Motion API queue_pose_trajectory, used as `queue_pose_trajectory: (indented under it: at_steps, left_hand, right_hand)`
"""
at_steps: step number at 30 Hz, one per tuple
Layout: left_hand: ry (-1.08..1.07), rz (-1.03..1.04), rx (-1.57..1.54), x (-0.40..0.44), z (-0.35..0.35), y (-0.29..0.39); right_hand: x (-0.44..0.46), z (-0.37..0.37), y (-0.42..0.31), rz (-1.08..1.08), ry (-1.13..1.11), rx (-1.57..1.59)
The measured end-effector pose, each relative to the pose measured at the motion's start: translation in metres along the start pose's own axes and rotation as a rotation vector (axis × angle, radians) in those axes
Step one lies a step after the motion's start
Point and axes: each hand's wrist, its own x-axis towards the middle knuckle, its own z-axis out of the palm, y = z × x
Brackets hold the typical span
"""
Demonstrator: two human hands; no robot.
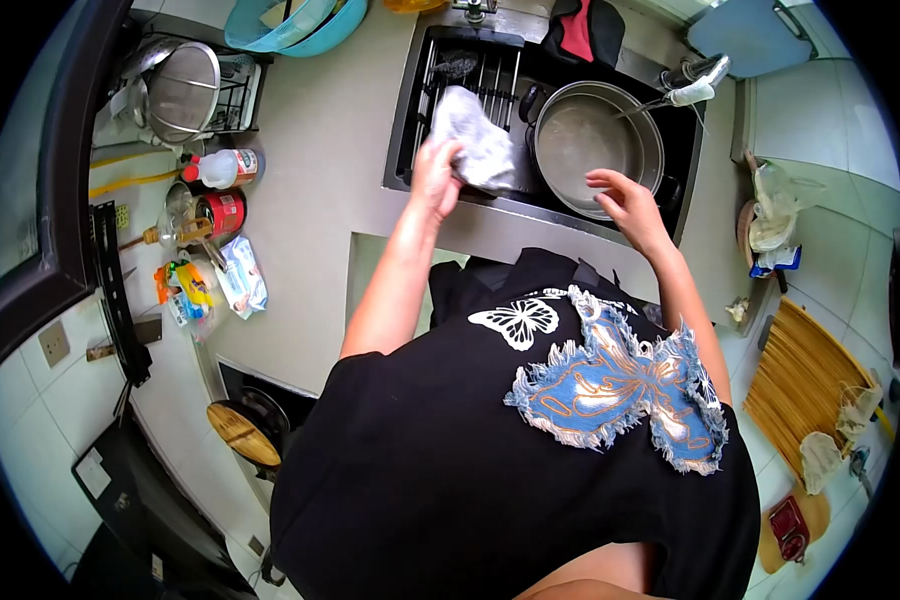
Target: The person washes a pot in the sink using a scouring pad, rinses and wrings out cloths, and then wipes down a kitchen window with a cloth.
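Observation:
My left hand (436,180) grips a crumpled white-and-grey cloth (472,138) above the left part of the black sink (400,165). Beneath the cloth lies a roll-up drying rack (505,75) of metal bars, partly covered. My right hand (630,208) holds nothing; its fingers are apart over the front right rim of a large metal pot (588,140). That pot sits in the sink under the faucet (692,92), and its bottom looks wet. Whether my right fingers touch the rim, I cannot tell.
Blue basins (305,30) stand on the counter (315,150) at the back left. Along the left are a dish rack (240,90), bottles (225,168) and a pack of wipes (240,278). A black-and-red item (580,30) lies behind the pot. A bamboo mat (805,380) is on the right.

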Motion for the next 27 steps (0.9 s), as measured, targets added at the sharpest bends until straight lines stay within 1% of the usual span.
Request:
queue_pose_trajectory:
  at_steps: [1, 2, 3, 5, 7, 8, 9, 11, 13, 15, 16, 17, 19, 20, 21, 23, 24, 25, 27]
  left_hand:
    - [0.043, 0.078, 0.06, 0.004, -0.006, 0.012]
    - [0.055, 0.17, 0.214, 0.013, -0.018, 0.02]
    - [0.083, 0.248, 0.428, 0.025, -0.026, 0.028]
    - [0.144, 0.353, 0.685, 0.05, -0.035, 0.043]
    - [0.22, 0.508, 0.87, 0.075, -0.033, 0.057]
    - [0.23, 0.501, 1.001, 0.082, -0.029, 0.068]
    - [0.221, 0.499, 1.004, 0.091, -0.028, 0.068]
    - [0.305, 0.862, 1.466, 0.104, -0.022, 0.066]
    - [0.224, 0.822, 1.784, 0.114, -0.025, 0.053]
    - [0.269, 0.756, 2.203, 0.139, -0.049, 0.018]
    - [0.222, 0.629, 2.268, 0.14, -0.051, 0.014]
    - [0.216, 0.629, 2.267, 0.137, -0.052, 0.009]
    - [0.088, 0.427, 2.474, 0.125, -0.048, 0.008]
    - [0.08, 0.456, 2.349, 0.124, -0.049, 0.009]
    - [0.071, 0.449, 2.349, 0.123, -0.052, 0.007]
    - [0.06, 0.622, 2.158, 0.118, -0.053, 0.009]
    - [-0.11, 0.538, 1.957, 0.113, -0.056, 0.012]
    - [-0.114, 0.535, 1.958, 0.1, -0.056, 0.011]
    - [-0.519, 0.271, 1.729, 0.069, -0.058, 0.011]
  right_hand:
    - [-0.004, -0.002, 0.011, 0.046, 0.041, -0.002]
    - [-0.007, -0.003, 0.017, 0.092, 0.082, -0.004]
    - [-0.012, -0.003, 0.023, 0.096, 0.087, -0.002]
    - [-0.019, 0.002, 0.028, 0.18, 0.081, -0.007]
    - [-0.024, 0.008, 0.029, 0.219, 0.088, -0.004]
    - [-0.027, 0.011, 0.029, 0.206, 0.076, -0.02]
    - [-0.03, 0.013, 0.03, 0.192, 0.065, -0.037]
    - [-0.036, 0.015, 0.031, 0.182, 0.072, -0.043]
    - [-0.039, 0.018, 0.032, 0.219, 0.083, -0.064]
    - [-0.042, 0.019, 0.033, 0.243, 0.069, -0.069]
    - [-0.043, 0.019, 0.033, 0.258, 0.052, -0.077]
    - [-0.047, 0.018, 0.035, 0.263, 0.054, -0.077]
    - [-0.048, 0.018, 0.036, 0.272, 0.03, -0.109]
    - [-0.048, 0.017, 0.035, 0.283, 0.04, -0.104]
    - [-0.049, 0.017, 0.035, 0.297, 0.046, -0.097]
    - [-0.053, 0.018, 0.039, 0.28, 0.072, -0.096]
    - [-0.054, 0.017, 0.042, 0.283, 0.059, -0.114]
    - [-0.055, 0.017, 0.045, 0.284, 0.045, -0.13]
    - [-0.054, 0.02, 0.05, 0.277, 0.051, -0.122]
